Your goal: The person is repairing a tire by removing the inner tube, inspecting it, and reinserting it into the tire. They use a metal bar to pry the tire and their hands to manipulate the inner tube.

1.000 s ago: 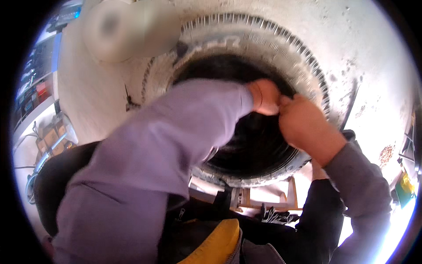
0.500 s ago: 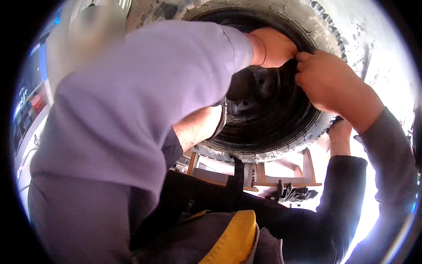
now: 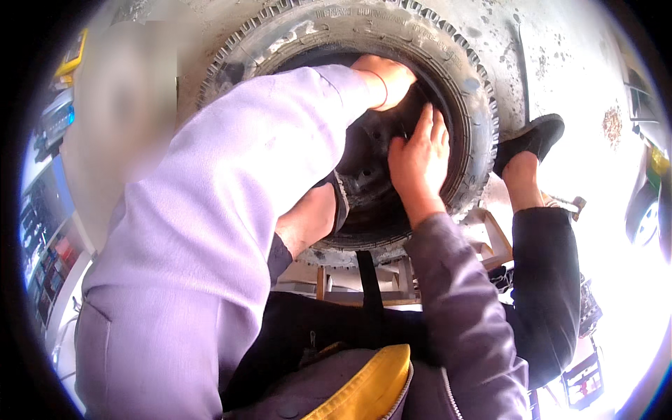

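A large, dirty tyre (image 3: 462, 66) with a dark metal rim (image 3: 364, 178) lies in front of me. My left hand (image 3: 388, 80) is curled closed at the rim's far inner edge. Its fingertips are hidden, so what it grips cannot be made out. Over the rim's right part, my right hand (image 3: 422, 157) is open with its fingers stretched out, apart from the left hand. One foot in a dark shoe (image 3: 341, 203) is at the rim's near left edge, partly covered by my left sleeve.
My other foot, in a black shoe (image 3: 535, 140), rests on the floor right of the tyre. A wooden frame (image 3: 490, 241) stands near the tyre's lower edge, with a hammer-like tool (image 3: 570, 204) beside it. A vehicle wheel (image 3: 644, 217) shows at far right.
My right hand has come away from beside the left hand, moving left and nearer over the rim, and its fingers have straightened. My left hand stays at the far inner edge.
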Available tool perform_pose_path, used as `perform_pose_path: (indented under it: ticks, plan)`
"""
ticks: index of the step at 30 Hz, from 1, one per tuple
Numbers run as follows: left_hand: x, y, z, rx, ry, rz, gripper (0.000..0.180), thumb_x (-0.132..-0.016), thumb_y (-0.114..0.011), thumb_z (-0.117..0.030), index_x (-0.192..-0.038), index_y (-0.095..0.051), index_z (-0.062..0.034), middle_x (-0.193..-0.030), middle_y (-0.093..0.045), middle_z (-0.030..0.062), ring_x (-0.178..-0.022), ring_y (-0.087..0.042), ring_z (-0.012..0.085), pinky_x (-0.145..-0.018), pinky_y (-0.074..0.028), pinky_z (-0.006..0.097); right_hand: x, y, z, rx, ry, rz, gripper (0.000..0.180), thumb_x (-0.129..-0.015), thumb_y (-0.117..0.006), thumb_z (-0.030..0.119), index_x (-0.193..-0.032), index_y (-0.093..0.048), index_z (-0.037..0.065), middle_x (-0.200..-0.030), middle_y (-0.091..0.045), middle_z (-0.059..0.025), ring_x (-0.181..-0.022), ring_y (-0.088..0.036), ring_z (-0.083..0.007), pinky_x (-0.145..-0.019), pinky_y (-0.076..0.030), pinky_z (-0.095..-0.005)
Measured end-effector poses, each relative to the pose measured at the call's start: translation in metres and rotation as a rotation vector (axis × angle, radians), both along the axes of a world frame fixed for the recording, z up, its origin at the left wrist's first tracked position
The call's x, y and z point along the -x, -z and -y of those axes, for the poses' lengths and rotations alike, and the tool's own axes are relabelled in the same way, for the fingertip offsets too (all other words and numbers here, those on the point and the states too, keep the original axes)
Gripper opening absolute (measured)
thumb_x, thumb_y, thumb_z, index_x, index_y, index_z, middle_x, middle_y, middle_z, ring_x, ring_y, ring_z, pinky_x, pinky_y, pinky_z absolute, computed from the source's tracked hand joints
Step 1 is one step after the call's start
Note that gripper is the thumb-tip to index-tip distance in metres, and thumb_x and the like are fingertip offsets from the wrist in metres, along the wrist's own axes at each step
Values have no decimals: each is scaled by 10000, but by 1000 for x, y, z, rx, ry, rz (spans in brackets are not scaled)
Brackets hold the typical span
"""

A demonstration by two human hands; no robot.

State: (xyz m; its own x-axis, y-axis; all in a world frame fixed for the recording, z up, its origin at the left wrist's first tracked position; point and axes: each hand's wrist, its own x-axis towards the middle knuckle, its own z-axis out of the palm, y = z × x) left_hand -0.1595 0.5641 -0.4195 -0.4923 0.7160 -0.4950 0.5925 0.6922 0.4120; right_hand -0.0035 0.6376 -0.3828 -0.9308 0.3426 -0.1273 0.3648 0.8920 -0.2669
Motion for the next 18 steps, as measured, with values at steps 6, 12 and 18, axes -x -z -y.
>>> perform_pose_path:
  ticks: [6,12,18]
  plan:
    - [-1,-14,-12,50,-8,108,400,-888,-481,-103,-1265,-607,-148,-1260,-631,142,-1177,-588,336,-985,-482,440,9,4,-9,127,22,-57,746,-777,-622,166,-1455,-368,-16,-1383,-494,-198,-1268,-482,-330,-1081,-354,-438]
    - [-5,3,4,-159,-65,-47,286,-861,-531,-119,-1107,-676,-135,-1107,-688,150,-1043,-650,343,-901,-512,449,3,-2,-2,161,89,-18,755,-766,-622,151,-1457,-366,-16,-1394,-489,-212,-1240,-500,-360,-1066,-367,-458]
    - [-8,13,-1,-267,-96,-154,270,-868,-522,-148,-1081,-686,-136,-1059,-695,143,-982,-659,346,-861,-519,463,12,-1,-10,315,73,-109,732,-753,-622,127,-1435,-398,-18,-1404,-479,-227,-1290,-457,-396,-1095,-332,-494]
